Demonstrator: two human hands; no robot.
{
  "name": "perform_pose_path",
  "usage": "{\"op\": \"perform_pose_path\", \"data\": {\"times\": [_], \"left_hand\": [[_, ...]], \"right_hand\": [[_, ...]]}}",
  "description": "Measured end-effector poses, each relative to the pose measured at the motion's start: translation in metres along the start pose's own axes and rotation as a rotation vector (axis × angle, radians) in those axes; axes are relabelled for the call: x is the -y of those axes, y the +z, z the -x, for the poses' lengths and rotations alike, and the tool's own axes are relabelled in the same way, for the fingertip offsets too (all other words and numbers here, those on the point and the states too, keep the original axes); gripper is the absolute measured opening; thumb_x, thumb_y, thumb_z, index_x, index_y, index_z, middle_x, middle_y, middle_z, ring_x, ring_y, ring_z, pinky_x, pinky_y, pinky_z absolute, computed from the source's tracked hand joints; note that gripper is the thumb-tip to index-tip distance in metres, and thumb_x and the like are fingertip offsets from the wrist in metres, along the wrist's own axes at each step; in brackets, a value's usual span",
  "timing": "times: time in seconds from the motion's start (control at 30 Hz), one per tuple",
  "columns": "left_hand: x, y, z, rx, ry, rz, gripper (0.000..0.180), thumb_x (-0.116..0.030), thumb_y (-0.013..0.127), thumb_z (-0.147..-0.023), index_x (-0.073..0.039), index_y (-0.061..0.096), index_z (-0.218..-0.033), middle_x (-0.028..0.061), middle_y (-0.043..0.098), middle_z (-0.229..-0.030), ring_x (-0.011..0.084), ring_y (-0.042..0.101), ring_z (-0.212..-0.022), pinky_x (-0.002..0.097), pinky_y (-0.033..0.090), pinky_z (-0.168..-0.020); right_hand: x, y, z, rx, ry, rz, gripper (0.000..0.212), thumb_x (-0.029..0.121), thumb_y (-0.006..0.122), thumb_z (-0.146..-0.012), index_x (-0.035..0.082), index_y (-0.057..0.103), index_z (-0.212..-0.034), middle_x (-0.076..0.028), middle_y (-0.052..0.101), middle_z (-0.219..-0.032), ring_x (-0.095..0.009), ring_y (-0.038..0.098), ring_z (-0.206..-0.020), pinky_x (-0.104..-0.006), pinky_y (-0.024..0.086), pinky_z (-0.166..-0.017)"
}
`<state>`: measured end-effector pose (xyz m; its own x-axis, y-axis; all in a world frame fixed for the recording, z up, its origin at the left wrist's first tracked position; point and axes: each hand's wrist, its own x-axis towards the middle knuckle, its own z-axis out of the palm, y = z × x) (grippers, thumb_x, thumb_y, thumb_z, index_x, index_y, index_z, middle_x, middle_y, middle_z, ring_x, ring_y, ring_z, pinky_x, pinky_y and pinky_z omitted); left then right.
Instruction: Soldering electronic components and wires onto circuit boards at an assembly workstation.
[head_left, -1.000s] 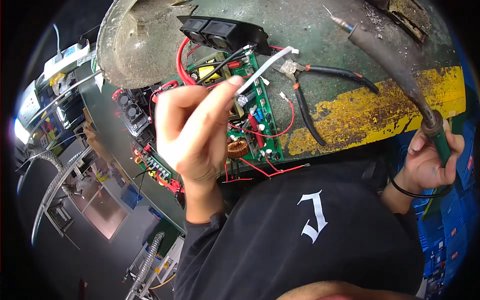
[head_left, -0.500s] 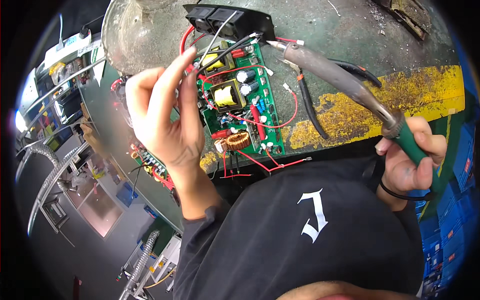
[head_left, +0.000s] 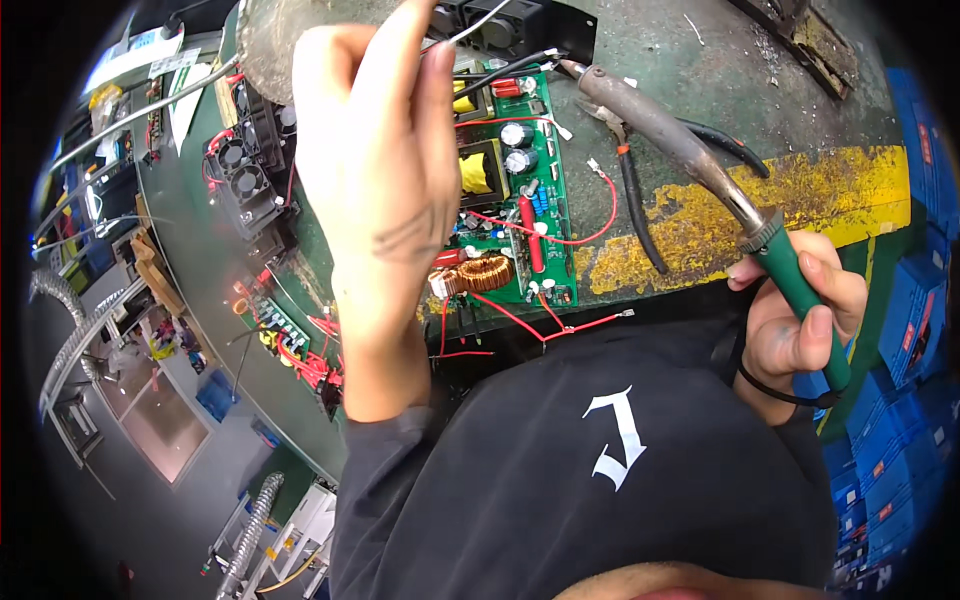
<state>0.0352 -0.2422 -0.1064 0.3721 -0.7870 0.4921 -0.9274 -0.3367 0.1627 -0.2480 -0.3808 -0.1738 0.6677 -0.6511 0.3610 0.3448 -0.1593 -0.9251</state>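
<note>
My left hand [head_left: 385,160] is closed, with a thin silvery solder wire [head_left: 480,22] pinched at its fingertips. A black wire [head_left: 505,72] runs from beside those fingers to a metal end; whether I grip it too is hidden. My right hand [head_left: 805,310] wraps round the green handle of a soldering iron [head_left: 690,145]. Its tip lies at the black wire's metal end, by the edge of a black fan panel [head_left: 565,30]. Below lies a green circuit board [head_left: 557,200] with yellow transformers, capacitors and a copper coil [head_left: 485,272], partly covered by my left hand.
Pliers with black handles [head_left: 640,210] lie under the iron, right of the board. Red leads [head_left: 520,325] hang over the bench's yellow-painted edge [head_left: 740,225]. More fans [head_left: 245,180] and another board [head_left: 280,325] sit on the left. Blue boxes [head_left: 900,330] are stacked at right.
My left hand has moved up and to the right with the solder wire. The black wire's end is closer to the iron's tip. The whole view has shifted slightly.
</note>
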Motion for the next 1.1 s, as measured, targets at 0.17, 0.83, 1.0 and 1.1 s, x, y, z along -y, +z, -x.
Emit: {"op": "perform_pose_path", "data": {"times": [0.17,0.83,1.0,1.1], "left_hand": [[-0.006,0.014,-0.012,-0.029,-0.074,0.115,0.019,0.002,0.067,-0.092,-0.003,0.073,-0.109,0.0116,0.053,-0.085,0.0275,0.056,-0.074,0.0349,0.047,-0.069],[0.006,0.011,-0.016,0.050,-0.097,0.166,0.016,0.001,0.070,-0.090,-0.005,0.074,-0.104,0.0114,0.050,-0.081,0.0280,0.054,-0.071,0.0367,0.044,-0.064],[0.007,0.011,-0.016,0.059,-0.099,0.148,0.013,0.001,0.068,-0.091,-0.003,0.073,-0.102,0.0125,0.053,-0.081,0.0292,0.055,-0.071,0.0369,0.044,-0.065],[0.012,0.007,-0.019,0.231,-0.134,0.141,0.025,-0.013,0.064,-0.100,-0.013,0.076,-0.122,0.0080,0.055,-0.084,0.0206,0.053,-0.074,0.0311,0.045,-0.071]], "right_hand": [[-0.001,0.004,0.001,-0.038,-0.021,0.006,0.038,0.030,0.045,-0.103,-0.002,0.052,-0.122,-0.031,0.064,-0.098,-0.028,0.067,-0.066,-0.0366,0.059,-0.059],[-0.007,0.009,0.004,-0.082,-0.024,-0.039,0.038,0.032,0.046,-0.104,0.000,0.053,-0.123,-0.029,0.063,-0.099,-0.029,0.068,-0.068,-0.0367,0.061,-0.055],[-0.010,0.011,0.006,-0.143,0.022,-0.087,0.038,0.033,0.045,-0.103,0.001,0.052,-0.123,-0.029,0.063,-0.096,-0.029,0.067,-0.065,-0.0370,0.060,-0.053],[-0.012,0.011,0.006,-0.170,0.050,-0.103,0.038,0.034,0.044,-0.103,0.003,0.054,-0.124,-0.028,0.064,-0.096,-0.029,0.066,-0.065,-0.0372,0.058,-0.052]]}}
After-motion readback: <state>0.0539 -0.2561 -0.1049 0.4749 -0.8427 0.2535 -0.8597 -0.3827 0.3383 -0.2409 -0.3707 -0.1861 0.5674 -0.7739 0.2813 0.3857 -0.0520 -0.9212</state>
